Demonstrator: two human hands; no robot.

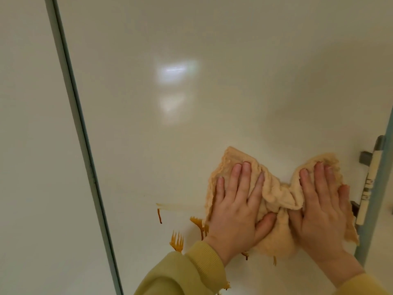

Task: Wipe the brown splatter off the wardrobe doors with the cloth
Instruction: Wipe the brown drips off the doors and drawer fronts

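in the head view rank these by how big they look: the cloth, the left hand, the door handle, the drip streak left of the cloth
1. cloth
2. left hand
3. door handle, long but thin
4. drip streak

Looks only; the wide lens and nearness skew true size.

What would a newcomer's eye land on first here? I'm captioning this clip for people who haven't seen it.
First, two bare hands, the left hand and right hand, pressed flat on a crumpled tan cloth against the glossy cream wardrobe door, low and right of centre. Next, the brown splatter dripping just left of the cloth, below a faint wiped streak.
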